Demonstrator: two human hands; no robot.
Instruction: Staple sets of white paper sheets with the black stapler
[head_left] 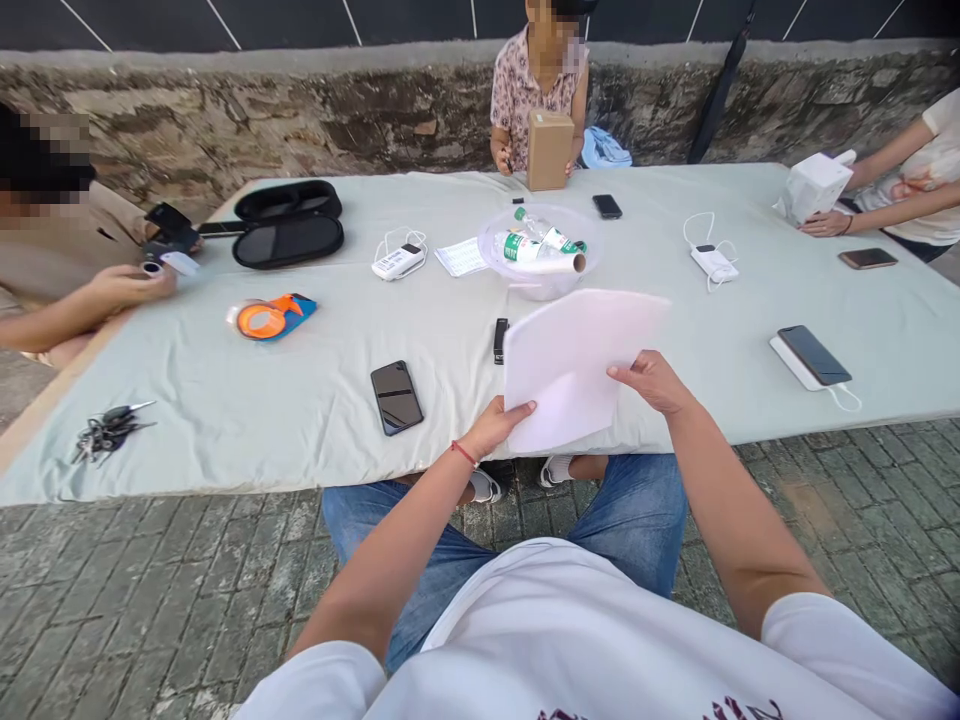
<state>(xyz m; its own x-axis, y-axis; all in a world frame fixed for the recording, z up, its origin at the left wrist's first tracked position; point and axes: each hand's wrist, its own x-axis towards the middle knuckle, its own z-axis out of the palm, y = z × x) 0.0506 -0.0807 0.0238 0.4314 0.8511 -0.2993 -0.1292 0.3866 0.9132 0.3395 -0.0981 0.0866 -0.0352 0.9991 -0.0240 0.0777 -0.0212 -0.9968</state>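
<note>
I hold a stack of white paper sheets (pixel 570 360) tilted over the table's near edge. My left hand (pixel 499 425) grips its lower left corner, thumb on top and fingers hidden beneath. On the right side, my right hand (pixel 651 382) pinches the sheets in the same way. A black stapler (pixel 500 341) lies just left of the paper, partly covered by it. Left of that rests a dark phone (pixel 397 397). Beyond the sheets stands a clear plastic basin (pixel 525 285) with plastic bottles (pixel 521 245) and a paper roll (pixel 555 264) in it.
On the cloth-covered table (pixel 315 400) lie an orange tape dispenser (pixel 262 319), keys (pixel 109 432), an open black case (pixel 289 240), two white power banks (pixel 399 262) and a phone on a white block (pixel 814 356). Co-workers sit left, right and opposite, where one holds a cardboard box (pixel 550 150).
</note>
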